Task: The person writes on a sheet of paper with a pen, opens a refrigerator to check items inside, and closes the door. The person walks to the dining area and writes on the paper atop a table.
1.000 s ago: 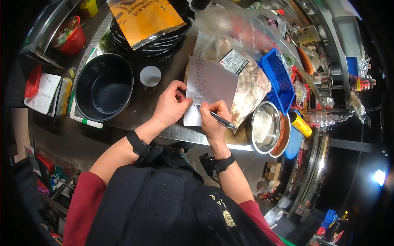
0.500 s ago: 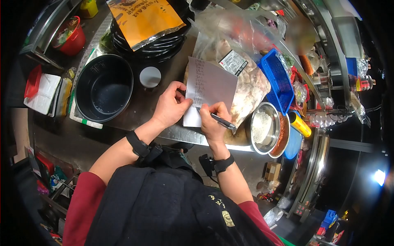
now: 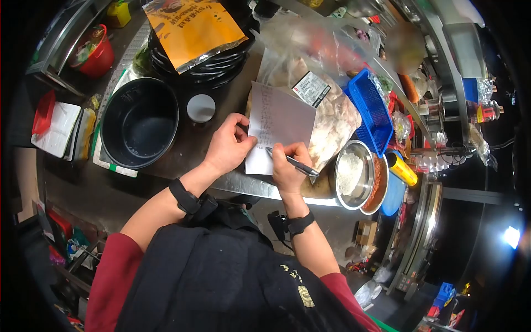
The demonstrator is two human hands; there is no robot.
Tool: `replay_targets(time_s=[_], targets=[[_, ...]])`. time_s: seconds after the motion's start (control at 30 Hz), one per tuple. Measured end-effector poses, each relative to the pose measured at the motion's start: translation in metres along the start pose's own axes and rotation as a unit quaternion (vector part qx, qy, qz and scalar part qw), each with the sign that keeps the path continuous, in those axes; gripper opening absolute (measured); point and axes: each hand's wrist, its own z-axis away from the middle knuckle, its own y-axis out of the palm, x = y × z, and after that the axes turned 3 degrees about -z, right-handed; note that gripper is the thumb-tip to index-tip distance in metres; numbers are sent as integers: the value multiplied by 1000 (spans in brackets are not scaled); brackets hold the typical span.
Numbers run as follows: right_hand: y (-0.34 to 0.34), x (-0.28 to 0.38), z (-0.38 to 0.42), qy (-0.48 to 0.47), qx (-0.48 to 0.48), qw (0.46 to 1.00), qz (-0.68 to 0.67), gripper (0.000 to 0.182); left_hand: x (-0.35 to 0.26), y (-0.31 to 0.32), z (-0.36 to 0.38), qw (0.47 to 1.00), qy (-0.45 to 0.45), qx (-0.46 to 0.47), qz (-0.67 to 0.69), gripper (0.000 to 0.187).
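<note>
At the far left a red tub point(image 3: 95, 51) stands, and next to it a black cooker pot point(image 3: 139, 122) sits on the bench point(image 3: 188, 149), with a small round white lid point(image 3: 201, 108) just beside it. The left hand point(image 3: 229, 145) presses the left edge of the handwritten paper sheet point(image 3: 279, 124), fingers curled on it. The right hand point(image 3: 287, 166) has its grip closed around a pen point(image 3: 293, 162), the tip touching the paper. Further right are a steel bowl of white grains point(image 3: 352, 173) and a blue basket point(image 3: 371, 110).
</note>
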Motion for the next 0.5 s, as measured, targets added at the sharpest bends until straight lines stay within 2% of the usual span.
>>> replay_targets(time_s=[0.27,0.5], targets=[[0,7,-1,6,11,1000,1,25,-1,0,0,1000,-26,9,6,36],[0,4,0,11,14,1000,-2,25,0,0,-1,1000,-14,8,1,37]])
